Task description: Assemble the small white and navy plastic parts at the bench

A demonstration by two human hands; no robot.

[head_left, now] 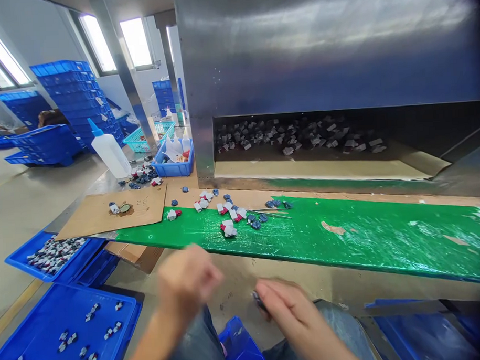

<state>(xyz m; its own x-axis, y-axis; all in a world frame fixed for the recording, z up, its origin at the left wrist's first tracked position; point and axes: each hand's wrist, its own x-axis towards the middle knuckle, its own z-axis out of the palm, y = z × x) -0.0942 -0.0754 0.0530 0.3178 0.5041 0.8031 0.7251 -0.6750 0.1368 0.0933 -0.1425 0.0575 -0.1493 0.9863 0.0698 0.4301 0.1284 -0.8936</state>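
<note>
My left hand [188,279] is blurred by motion in front of the green bench edge, fingers curled closed; anything in them is hidden. Lower right of it, my right hand [289,309] pinches a small dark part [259,300] between thumb and fingers, above my lap. Beyond both hands, small white-and-red parts [228,228] and dark blue parts [254,220] lie loose on the green bench surface [305,238]. Thin metal tweezers [268,212] lie among them. Left of these, a cardboard sheet [146,204] carries a small round dish [125,207] on a brown stain.
A metal hood [318,51] stands behind, with many parts [285,136] on paper in its opening. A white squeeze bottle [111,155] and a blue basket [173,169] stand back left. Blue trays [122,310] of parts sit lower left; a blue bin [241,340] is between my legs.
</note>
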